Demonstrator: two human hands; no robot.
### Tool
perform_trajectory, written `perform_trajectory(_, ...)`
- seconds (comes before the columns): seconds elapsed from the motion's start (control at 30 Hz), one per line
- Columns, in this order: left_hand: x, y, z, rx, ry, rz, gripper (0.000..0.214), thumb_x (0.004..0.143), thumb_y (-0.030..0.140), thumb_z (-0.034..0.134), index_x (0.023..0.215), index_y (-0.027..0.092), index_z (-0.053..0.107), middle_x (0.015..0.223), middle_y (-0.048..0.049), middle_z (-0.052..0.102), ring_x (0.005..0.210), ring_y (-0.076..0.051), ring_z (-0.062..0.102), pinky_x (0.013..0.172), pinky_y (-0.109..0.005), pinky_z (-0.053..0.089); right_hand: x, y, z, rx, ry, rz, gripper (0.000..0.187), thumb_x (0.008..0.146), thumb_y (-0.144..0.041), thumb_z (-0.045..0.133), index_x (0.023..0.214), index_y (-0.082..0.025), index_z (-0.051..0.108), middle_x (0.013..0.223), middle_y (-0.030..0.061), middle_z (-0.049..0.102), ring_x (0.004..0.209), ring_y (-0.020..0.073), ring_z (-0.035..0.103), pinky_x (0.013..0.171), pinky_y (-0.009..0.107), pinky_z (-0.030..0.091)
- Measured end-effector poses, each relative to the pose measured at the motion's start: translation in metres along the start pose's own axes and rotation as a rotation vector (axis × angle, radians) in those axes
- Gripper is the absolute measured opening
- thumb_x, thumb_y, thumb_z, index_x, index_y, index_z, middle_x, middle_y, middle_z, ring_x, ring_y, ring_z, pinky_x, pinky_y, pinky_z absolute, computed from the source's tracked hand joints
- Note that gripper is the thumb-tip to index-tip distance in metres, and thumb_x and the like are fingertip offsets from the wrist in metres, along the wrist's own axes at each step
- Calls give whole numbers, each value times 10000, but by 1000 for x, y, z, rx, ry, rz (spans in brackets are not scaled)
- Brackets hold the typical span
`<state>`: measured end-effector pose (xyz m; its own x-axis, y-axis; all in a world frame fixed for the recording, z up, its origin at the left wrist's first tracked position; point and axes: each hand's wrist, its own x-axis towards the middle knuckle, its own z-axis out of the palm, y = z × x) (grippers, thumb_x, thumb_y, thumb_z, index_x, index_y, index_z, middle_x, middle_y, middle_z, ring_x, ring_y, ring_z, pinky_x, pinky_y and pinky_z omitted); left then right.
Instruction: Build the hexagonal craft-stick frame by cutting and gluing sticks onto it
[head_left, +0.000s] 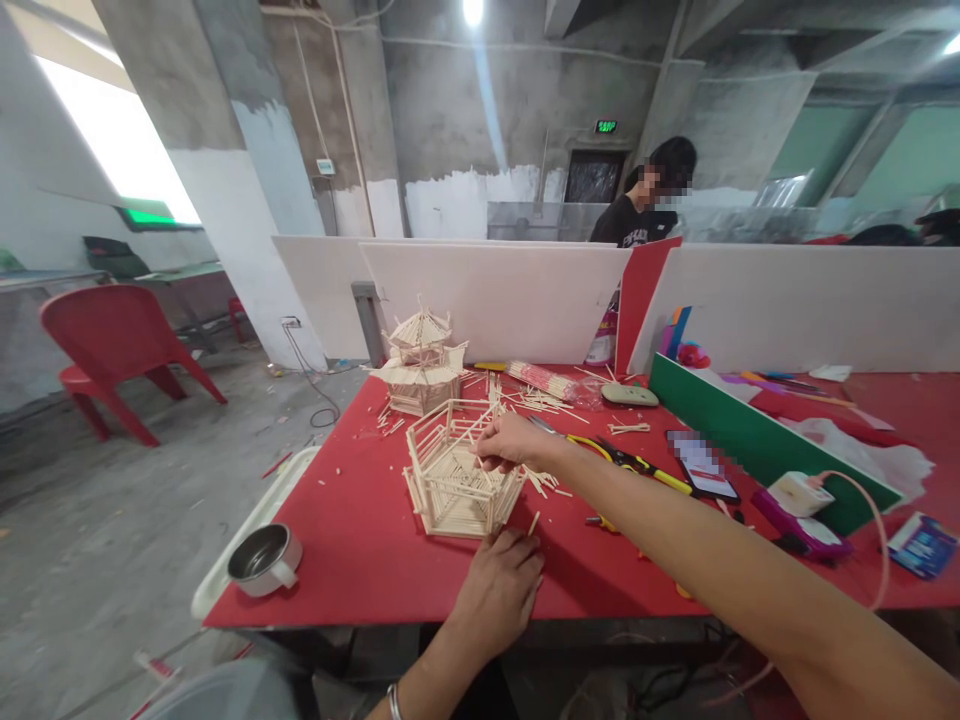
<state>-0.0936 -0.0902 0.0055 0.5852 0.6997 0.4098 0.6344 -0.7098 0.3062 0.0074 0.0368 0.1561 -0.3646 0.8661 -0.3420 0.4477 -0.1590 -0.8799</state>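
Observation:
A six-sided frame of thin wooden sticks [457,510], with railed sides and a slatted floor, stands on the red table. My right hand [510,442] is over its right side, with thumb and fingers pinched on what looks like a thin wooden stick. At the frame's front right corner rests my left hand [506,575], fingers curled, and a short stick [534,523] pokes up from between them. Its fingertips are close against the frame's base; whether they press on it is hidden. Behind stands a finished-looking stick pavilion [421,365] with a tiered roof.
Loose sticks and a bundle of sticks [541,380] lie behind the frame. To the right are yellow-black pliers [645,468], a phone [703,465], a green board [765,445] and a power strip [802,530]. A metal mug [265,560] stands front left. Beyond the white partition [495,300] is a person [637,215].

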Motion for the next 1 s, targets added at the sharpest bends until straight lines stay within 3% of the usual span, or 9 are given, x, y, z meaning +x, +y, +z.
perform_trajectory(0.57,1,1,-5,-13,36,9,211,899,195,527,1053,196,672,1152,-99,687,1137,-250,565,1008,-459,446,-6,-6,2,5,-10,11,221,782,-129,675,566,-117,631,481,-11,611,405,40,500,399,126,389)
perform_trajectory(0.63,0,4,-8,-74,80,42,223,892,154,516,1039,195,678,1110,-104,704,1112,-235,586,982,-425,467,-6,-7,2,3,-8,10,232,794,-119,653,563,-114,633,478,-11,606,405,41,499,399,130,392)
perform_trajectory(0.73,-5,13,-25,-259,241,61,251,892,123,501,1047,202,683,1029,-98,732,1006,-197,637,933,-370,494,-5,-6,2,0,-14,8,236,795,-103,633,560,-111,635,485,-4,612,404,44,502,397,137,395)
perform_trajectory(0.83,-3,25,-61,-530,421,-128,190,891,178,543,961,210,716,961,-95,738,912,-195,663,849,-340,524,-2,-3,1,1,-29,3,222,796,-106,626,574,-111,637,507,3,625,410,49,514,393,140,393)
perform_trajectory(0.93,14,29,-106,-924,500,-607,145,858,227,611,881,178,745,862,-77,714,727,-157,637,649,-260,528,2,1,0,2,-45,-4,206,796,-132,636,591,-113,636,508,1,622,410,54,518,391,143,393)
perform_trajectory(1.0,31,25,-132,-1256,547,-883,121,819,168,632,860,128,738,765,-62,671,629,-114,591,546,-204,494,4,4,0,4,-55,-10,191,791,-153,645,603,-120,629,508,-2,624,405,58,516,393,149,402)
